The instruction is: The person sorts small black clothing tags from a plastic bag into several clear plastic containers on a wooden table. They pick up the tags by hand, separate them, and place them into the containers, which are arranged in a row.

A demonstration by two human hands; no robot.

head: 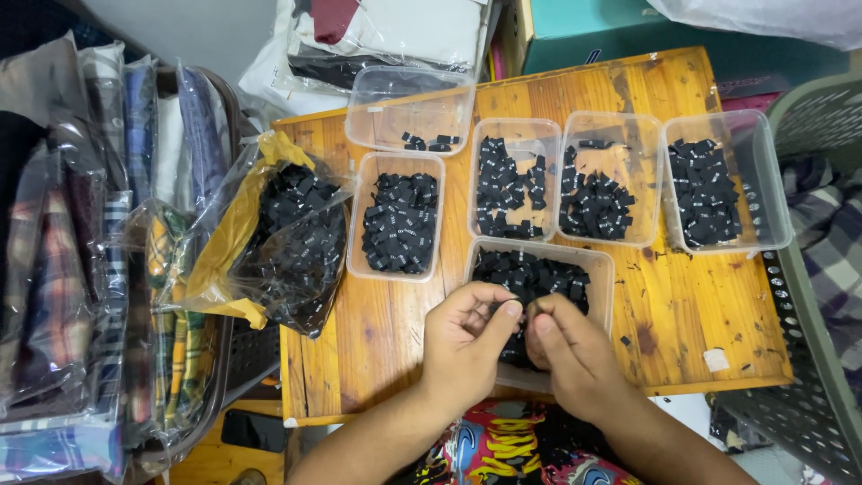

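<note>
Hands: left hand (467, 337) and right hand (561, 346) pinch-closed, apparently on black label, over clear tub (600, 269).

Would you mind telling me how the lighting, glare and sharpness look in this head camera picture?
Head view: even, soft light with only faint shadows on the wooden board; glare streaks the clear plastic bag of black tags and the wrapped fabrics at left; both the left hand and right hand are fairly sharp; wide-angle bending shows toward the frame edges.
</note>
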